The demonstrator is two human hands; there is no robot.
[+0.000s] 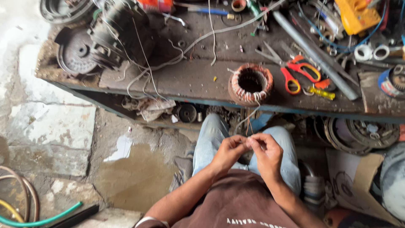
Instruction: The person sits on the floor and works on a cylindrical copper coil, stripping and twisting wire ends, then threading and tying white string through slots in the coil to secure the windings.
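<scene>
From the head view I note, at far left on the worktop (198,82), a dark motor housing (120,36) trailing loose white leads; it plays no part in what the hands are doing.

My left hand (229,153) and right hand (266,154) are brought together over my lap, below the worktop's front edge, fingertips meeting. Both are pinched shut on thin wire ends (248,141); the strands are too fine for me to say how many each hand has.

Those wires run up and slightly left from the fingertips to the copper stator winding (250,83), which sits upright on the worktop just inside the front edge, bore facing up. The winding therefore lies directly ahead of the hands and above them, near but apart, joined only by the leads. The leads' long axis runs fore-and-aft, almost straight away from me. The winding sits nearly on the midline between the two hands; I judge neither clearly nearer.

Just right of the winding lie red-handled scissors (297,72), nearest the right hand.
</scene>
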